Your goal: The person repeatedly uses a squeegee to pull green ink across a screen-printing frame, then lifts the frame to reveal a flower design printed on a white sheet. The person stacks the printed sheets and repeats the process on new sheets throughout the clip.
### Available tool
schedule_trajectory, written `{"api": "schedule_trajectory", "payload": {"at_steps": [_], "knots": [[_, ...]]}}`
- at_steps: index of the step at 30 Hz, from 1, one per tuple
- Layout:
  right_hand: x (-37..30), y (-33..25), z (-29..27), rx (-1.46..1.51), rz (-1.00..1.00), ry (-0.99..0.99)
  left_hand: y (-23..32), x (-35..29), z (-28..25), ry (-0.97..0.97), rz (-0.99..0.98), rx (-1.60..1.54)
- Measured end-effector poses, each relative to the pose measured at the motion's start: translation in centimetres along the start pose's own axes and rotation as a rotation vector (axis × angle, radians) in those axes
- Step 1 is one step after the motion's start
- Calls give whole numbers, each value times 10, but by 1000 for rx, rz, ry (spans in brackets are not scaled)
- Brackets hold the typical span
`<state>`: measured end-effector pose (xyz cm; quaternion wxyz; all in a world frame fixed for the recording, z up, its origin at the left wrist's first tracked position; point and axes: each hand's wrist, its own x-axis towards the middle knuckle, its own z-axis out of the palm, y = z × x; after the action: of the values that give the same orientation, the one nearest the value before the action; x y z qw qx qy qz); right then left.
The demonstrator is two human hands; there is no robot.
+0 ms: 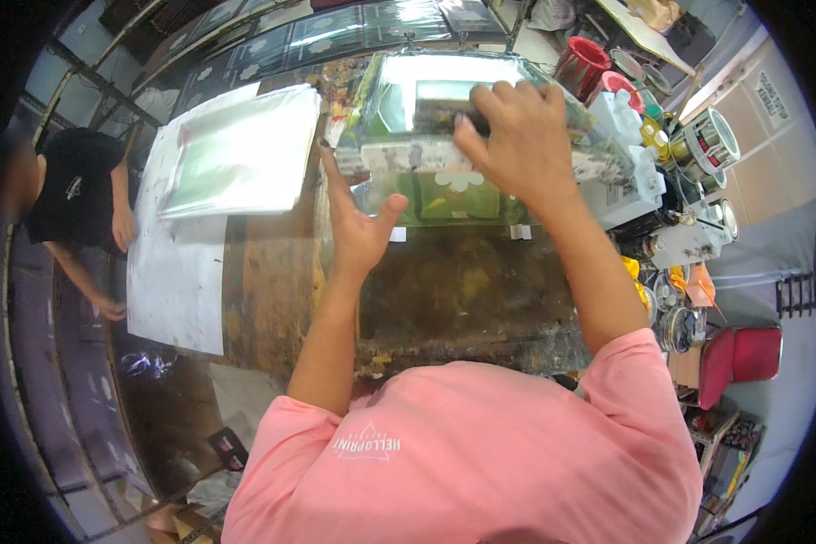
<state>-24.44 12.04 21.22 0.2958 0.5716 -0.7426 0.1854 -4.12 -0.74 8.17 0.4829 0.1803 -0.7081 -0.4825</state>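
A screen-printing frame point(408, 156) with a whitish, paint-marked front bar stands over the far part of the table. My right hand point(521, 136) is closed on a squeegee point(435, 111), a wide block blurred by motion, above the frame's mesh. At the frame's front left corner is my left hand point(361, 227), thumb spread and fingers stretched out; I cannot tell whether the fingertips touch the bar. Below the front bar shows a green printed area point(444, 201) with a white flower shape. To the left lies a stack of clear plastic sheets point(240, 163) with a greenish tint.
Brown, paint-stained wood forms the worktable point(462, 290). White paper point(177, 290) covers its left side, where another person point(77, 190) stands. Paint cans point(707, 145), a red bucket point(582, 62) and white jugs point(639, 172) crowd the right. Dark printed sheets point(308, 41) lie beyond.
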Motion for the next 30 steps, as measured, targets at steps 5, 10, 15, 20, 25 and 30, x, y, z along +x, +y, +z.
{"api": "schedule_trajectory", "payload": {"at_steps": [5,10,15,20,25,30], "knots": [[40,18,-3,45,-13,101,-20,-38,-6,-400,-97,1079],[75,31,-15,55,27,3,-30,-68,-1,-538,-174,1243],[89,32,-21,118,73,47,-23,-39,15,-348,-129,791],[97,35,-24,109,70,32,-12,21,46,-160,59,588],[97,35,-24,110,43,39,0,63,14,-63,-76,572],[92,33,-22,101,80,61,-14,52,-94,145,-279,449]]}}
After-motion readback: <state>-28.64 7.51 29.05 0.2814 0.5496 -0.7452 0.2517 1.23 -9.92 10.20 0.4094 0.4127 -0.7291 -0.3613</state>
